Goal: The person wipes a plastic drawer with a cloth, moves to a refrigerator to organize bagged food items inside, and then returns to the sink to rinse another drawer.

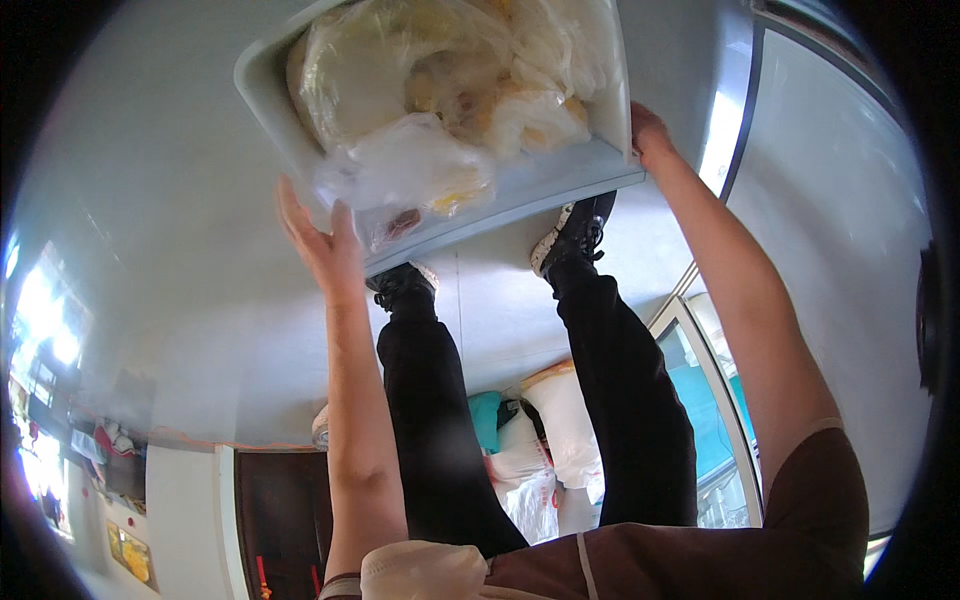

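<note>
A white plastic bin [504, 187], with a pale grey-blue front edge, is before me at the top of the head view. Clear plastic bags [412, 161] fill it; their pale and yellow contents are hard to make out. A small packet with something dark red [397, 225] lies by the front left corner. My left hand [319, 244] is beside that corner, fingers spread and thumb near the bags, gripping nothing. At the bin's right front corner, my right hand [649, 139] holds the side wall, its fingertips partly hidden.
My black shoes [574, 236] stand on the pale floor [480, 277], partly under the bin. Full white sacks [562, 427] and a teal item [485, 420] lie behind my legs. A glass-paned frame [712, 420] is at right, and a dark door [283, 510] at lower left.
</note>
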Demonstrator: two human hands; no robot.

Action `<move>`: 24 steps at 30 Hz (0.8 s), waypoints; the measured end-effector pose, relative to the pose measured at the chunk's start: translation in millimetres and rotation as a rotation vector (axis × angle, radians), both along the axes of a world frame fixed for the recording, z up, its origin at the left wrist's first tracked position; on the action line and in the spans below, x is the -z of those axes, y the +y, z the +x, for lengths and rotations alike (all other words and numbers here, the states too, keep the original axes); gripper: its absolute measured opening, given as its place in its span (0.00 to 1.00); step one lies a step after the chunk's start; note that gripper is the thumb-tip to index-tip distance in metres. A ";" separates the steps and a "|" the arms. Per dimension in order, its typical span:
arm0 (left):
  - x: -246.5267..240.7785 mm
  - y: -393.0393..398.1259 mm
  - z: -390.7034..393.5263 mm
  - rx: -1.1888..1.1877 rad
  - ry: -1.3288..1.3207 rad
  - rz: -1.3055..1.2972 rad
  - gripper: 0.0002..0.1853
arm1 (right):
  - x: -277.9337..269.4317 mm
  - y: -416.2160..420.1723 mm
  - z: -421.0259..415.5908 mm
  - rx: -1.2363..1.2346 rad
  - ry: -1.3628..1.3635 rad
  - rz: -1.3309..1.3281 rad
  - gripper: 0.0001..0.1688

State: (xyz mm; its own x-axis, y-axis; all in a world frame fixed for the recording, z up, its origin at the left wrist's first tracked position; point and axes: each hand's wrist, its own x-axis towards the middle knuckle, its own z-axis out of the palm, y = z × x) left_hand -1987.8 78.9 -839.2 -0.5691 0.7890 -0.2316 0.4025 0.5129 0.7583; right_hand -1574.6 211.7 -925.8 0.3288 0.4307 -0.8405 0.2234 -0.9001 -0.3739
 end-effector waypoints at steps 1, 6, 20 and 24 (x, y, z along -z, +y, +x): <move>-20.2 7.2 5.0 0.180 0.024 -0.007 0.32 | -9.8 1.9 -6.3 -0.013 -0.106 0.124 0.16; -38.7 19.3 30.0 0.541 0.127 -0.329 0.27 | -123.8 15.3 -116.9 -0.393 -0.014 0.497 0.16; -207.0 -36.8 90.8 0.426 -1.044 -0.139 0.17 | -205.3 -73.2 -197.1 -0.328 0.432 -0.355 0.44; -214.5 -65.8 72.4 -0.204 -1.501 -0.236 0.24 | -288.6 -56.6 -186.3 -0.054 0.603 -0.220 0.34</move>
State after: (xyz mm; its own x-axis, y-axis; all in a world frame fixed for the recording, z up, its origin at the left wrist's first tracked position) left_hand -1915.4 13.1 -624.7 0.2066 0.5931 -0.7781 -0.7264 0.6258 0.2841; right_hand -1760.9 155.0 -637.2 -0.2468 0.2301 -0.9414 0.0788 -0.9634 -0.2561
